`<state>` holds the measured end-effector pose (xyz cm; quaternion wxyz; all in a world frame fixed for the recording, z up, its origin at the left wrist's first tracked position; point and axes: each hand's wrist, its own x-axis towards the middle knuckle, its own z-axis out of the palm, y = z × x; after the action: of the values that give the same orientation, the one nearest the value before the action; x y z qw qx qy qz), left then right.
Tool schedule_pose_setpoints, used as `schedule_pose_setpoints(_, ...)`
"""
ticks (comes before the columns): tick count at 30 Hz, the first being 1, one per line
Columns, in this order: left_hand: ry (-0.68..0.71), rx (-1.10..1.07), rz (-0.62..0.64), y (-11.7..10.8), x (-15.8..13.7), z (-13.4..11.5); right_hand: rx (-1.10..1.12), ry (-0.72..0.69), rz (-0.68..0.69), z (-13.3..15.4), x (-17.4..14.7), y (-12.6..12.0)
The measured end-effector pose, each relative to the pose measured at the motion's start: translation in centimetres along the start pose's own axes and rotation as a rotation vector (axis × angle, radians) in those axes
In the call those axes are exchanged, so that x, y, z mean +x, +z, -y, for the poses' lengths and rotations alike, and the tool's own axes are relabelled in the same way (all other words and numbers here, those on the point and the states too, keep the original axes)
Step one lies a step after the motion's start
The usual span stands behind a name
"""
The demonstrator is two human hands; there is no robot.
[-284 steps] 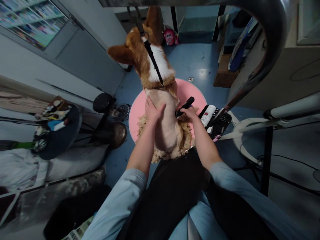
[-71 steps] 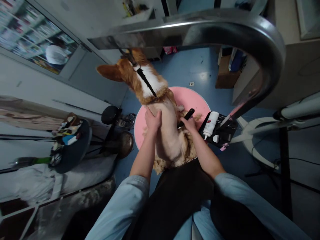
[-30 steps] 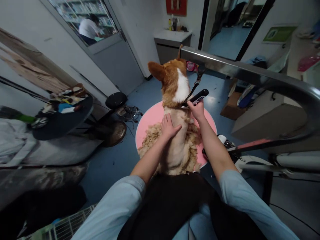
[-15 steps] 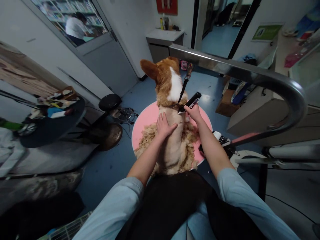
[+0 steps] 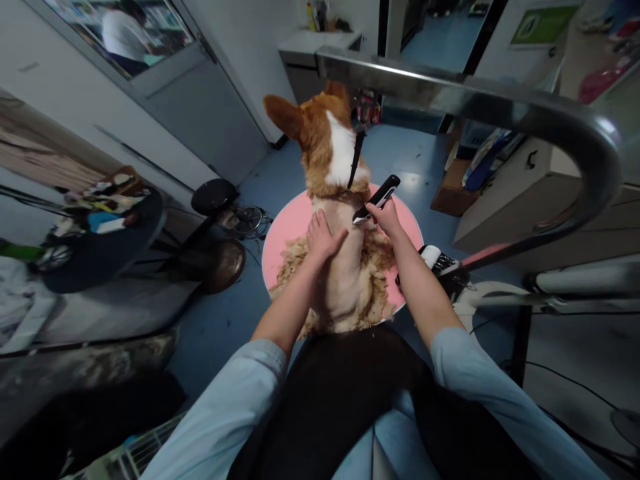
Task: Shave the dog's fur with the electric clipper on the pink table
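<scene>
On the round pink table (image 5: 280,230): dog (image 5: 343,283), facing away, rump at near edge. Loose fur (image 5: 290,263) heaped toward left and right edges. My left hand (image 5: 323,236), fingers spread, lies on dog's back; right hand (image 5: 386,217) grips clippers (image 5: 379,197), blade end by its right shoulder.

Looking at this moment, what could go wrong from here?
The dog might shift under the left hand, letting the clipper in the right hand nick its closely shorn back. The clipper could also snag the black strap nearby at the neck. Loose fur heaped near the pink table's edge may spill onto the floor.
</scene>
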<state>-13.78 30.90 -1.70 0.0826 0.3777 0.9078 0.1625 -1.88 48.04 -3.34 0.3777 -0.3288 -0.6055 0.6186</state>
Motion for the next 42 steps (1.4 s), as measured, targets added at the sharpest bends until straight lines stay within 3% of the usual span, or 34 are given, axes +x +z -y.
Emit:
schedule_pose_setpoints(6, -0.011, -0.007, -0.016, -0.6, 0.3, -0.5, -0.055, 0.058, 0.008, -1.6, -6.6, -0.4)
schedule_pose_setpoints(12, -0.034, 0.058, 0.06, -1.8, -1.3, -1.2, -0.161, 0.113, 0.148, -3.3, -12.9, -0.9)
schedule_pose_setpoints(14, -0.029, 0.088, 0.071, -1.8, -2.4, -1.4, -0.166, 0.121, 0.112, -3.5, -12.7, -1.1)
schedule_pose_setpoints(18, -0.041, 0.088, -0.047, -1.6, -3.0, -1.9, -0.079, 0.097, -0.093, -3.2, -9.9, -0.9)
schedule_pose_setpoints(21, -0.085, 0.071, -0.092, -1.9, -2.0, -2.3, -0.107, 0.086, -0.071, -3.1, -9.4, -0.3)
schedule_pose_setpoints(27, -0.164, 0.042, -0.098, -3.0, 0.0, -3.0, -0.235, 0.113, 0.056, -3.9, -16.2, -0.3)
schedule_pose_setpoints(30, -0.145, 0.011, -0.052, -3.3, 0.2, -2.7, -0.274, 0.121, 0.112, -3.6, -17.6, -0.6)
schedule_pose_setpoints(35, 0.037, 0.027, 0.074, -3.9, -1.2, -1.7, -0.24, 0.023, -0.132, -1.7, -13.8, 0.6)
schedule_pose_setpoints(38, -0.004, 0.048, 0.004, -4.0, -1.9, -1.9, -0.294, 0.002, -0.055, -0.9, -14.0, 1.6)
schedule_pose_setpoints(42, -0.071, 0.066, -0.05, -4.1, -1.4, -2.5, -0.403, 0.01, 0.133, -0.8, -18.5, 1.4)
